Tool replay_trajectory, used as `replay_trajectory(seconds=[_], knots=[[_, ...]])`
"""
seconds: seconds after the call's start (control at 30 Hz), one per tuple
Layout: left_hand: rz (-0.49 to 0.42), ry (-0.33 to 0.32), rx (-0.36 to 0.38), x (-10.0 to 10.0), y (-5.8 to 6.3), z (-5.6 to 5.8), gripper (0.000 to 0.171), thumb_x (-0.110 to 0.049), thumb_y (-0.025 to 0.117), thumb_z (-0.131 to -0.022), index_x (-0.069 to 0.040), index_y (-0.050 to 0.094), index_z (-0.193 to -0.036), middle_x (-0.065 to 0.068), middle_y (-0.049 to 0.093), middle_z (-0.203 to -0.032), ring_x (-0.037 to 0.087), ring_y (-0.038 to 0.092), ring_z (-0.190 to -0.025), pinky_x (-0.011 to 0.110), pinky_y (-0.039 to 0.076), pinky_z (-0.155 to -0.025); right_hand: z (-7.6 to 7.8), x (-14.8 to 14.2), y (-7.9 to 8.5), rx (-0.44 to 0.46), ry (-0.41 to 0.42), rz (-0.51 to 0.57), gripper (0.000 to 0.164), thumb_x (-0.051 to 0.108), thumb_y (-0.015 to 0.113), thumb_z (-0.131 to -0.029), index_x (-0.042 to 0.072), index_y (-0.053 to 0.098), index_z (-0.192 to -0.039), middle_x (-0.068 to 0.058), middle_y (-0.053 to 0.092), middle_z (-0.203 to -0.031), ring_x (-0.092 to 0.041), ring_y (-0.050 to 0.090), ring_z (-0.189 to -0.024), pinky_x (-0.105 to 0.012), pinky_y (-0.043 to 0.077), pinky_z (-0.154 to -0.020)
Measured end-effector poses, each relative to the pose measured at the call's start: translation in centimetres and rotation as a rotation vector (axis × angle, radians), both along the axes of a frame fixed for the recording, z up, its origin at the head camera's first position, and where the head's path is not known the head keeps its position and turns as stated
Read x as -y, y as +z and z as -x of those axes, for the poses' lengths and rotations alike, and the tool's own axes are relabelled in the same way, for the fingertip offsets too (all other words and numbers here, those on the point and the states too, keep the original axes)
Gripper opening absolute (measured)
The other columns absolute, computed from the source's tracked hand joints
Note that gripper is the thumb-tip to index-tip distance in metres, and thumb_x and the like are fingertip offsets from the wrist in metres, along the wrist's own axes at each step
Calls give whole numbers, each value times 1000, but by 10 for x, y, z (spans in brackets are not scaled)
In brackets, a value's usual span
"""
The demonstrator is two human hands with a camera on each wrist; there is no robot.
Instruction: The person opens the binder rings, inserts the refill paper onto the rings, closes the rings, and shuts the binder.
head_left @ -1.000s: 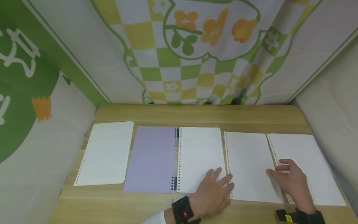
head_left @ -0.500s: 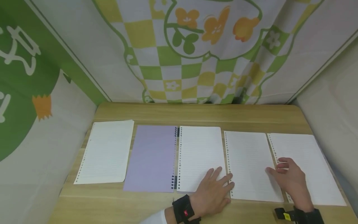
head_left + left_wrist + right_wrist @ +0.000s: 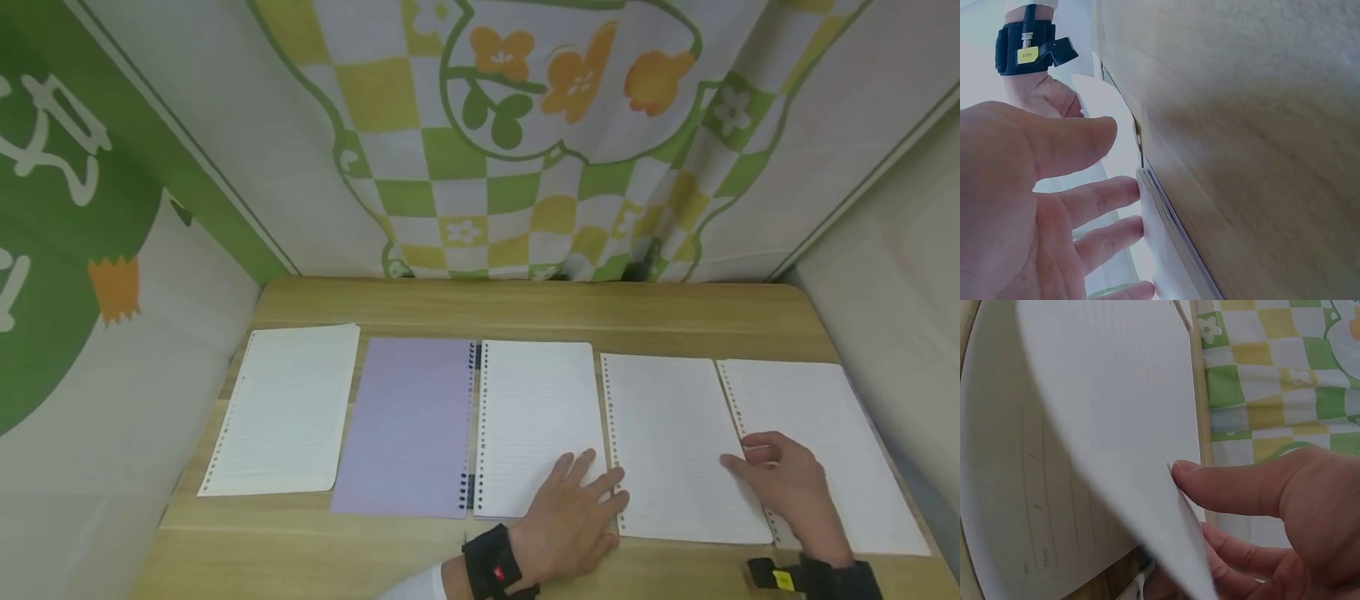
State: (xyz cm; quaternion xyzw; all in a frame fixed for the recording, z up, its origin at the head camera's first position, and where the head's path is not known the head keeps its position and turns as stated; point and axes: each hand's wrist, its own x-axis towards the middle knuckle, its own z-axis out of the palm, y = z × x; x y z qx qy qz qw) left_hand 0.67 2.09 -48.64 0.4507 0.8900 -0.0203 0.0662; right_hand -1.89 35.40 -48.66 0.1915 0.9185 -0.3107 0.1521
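Observation:
An open spiral notebook lies in the middle of the head view, its purple cover (image 3: 408, 425) at left and its lined white page (image 3: 536, 400) at right. My left hand (image 3: 573, 517) rests over that page's lower right corner, fingers spread, fingertips reaching the punched left edge of the loose lined paper (image 3: 667, 433) beside it. At this paper's right edge my right hand (image 3: 791, 479) pinches a sheet between thumb and fingers. The right wrist view shows the pinched sheet (image 3: 1104, 406) bent up, a printed lined page (image 3: 1054, 506) visible beneath. In the left wrist view the left fingers (image 3: 1110, 240) are extended.
More punched lined paper (image 3: 810, 396) lies under and behind the right hand at the far right. Another stack of punched paper (image 3: 288, 408) lies at the far left. A patterned curtain (image 3: 480, 200) hangs behind the wooden table (image 3: 525, 308), with fabric walls on both sides.
My right hand has shifted slightly to the right, and the edge of the pinched paper has moved right with it. The left hand has stayed in place.

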Motion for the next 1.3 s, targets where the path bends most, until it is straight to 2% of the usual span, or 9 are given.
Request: replay_trajectory(seconds=[0.23, 0.4, 0.5, 0.67, 0.8, 0.9, 1.03, 1.2, 1.3], knots=[[-63, -2, -16, 2, -1, 1, 46, -51, 53, -109, -33, 58, -151, -6, 48, -165, 30, 42, -152, 47, 39, -122, -5, -12, 0, 118, -16, 116, 82, 58, 77, -94, -10, 59, -136, -22, 77, -116, -32, 70, -106, -33, 54, -75], [-69, 14, -28, 4, -1, 2, 47, -52, 54, -108, -34, 58, -151, -6, 48, -165, 29, 42, -151, 46, 40, -121, -5, -15, 2, 155, -35, 146, 85, 58, 76, -95, -12, 55, -139, -25, 75, -120, -20, 70, -96, -31, 55, -73], [-67, 19, -28, 4, -1, 3, 46, -52, 53, -109, -35, 58, -151, -7, 48, -165, 28, 42, -151, 46, 39, -121, -6, -16, 4, 131, -19, 130, 78, 55, 72, -99, -12, 58, -136, -28, 73, -123, -21, 70, -95, -30, 56, -72], [-78, 20, -27, 5, 0, 4, 47, -51, 53, -109, -34, 58, -152, -6, 49, -165, 28, 43, -150, 46, 39, -121, -8, -14, 8, 33, 26, 33, 62, 48, 68, -103, -9, 67, -126, -28, 73, -118, -36, 70, -102, -34, 55, -71], [-144, 55, 20, 6, 0, 6, 49, -50, 55, -108, -28, 57, -153, -3, 51, -163, 29, 45, -150, 46, 41, -121, -8, -20, 7, 66, 8, 151, 66, 49, 66, -105, -10, 60, -136, -21, 76, -119, -19, 71, -94, -31, 59, -73], [-265, 124, 128, 9, 1, 13, 52, -48, 56, -109, -21, 56, -153, -1, 54, -159, 26, 49, -147, 44, 44, -119, -9, -27, 6, 110, -40, 268, 74, 52, 65, -105, -9, 52, -146, -13, 74, -123, -6, 67, -92, -27, 60, -75], [-488, 253, 366, 17, 6, 27, 51, -43, 54, -111, -13, 56, -152, 2, 62, -150, 18, 60, -135, 35, 51, -110, -11, -34, 6, 136, -84, 382, 77, 51, 65, -105, -8, 47, -150, -3, 67, -127, 2, 63, -97, -23, 59, -81], [-737, 450, 711, 27, 12, 49, 53, -45, 52, -112, -7, 57, -148, 6, 71, -136, 4, 69, -98, 24, 57, -78, -18, -26, 7, 90, -85, 554, 47, 36, 65, -108, 2, 59, -139, 13, 67, -115, 5, 63, -102, -17, 56, -85], [-834, 572, 825, 32, 11, 62, 53, -48, 53, -110, -7, 61, -143, 9, 74, -132, 8, 70, -94, 26, 57, -73, -20, -7, 8, 60, -72, 599, 37, 34, 65, -108, 6, 64, -132, 11, 71, -111, -1, 67, -102, -22, 59, -86]])
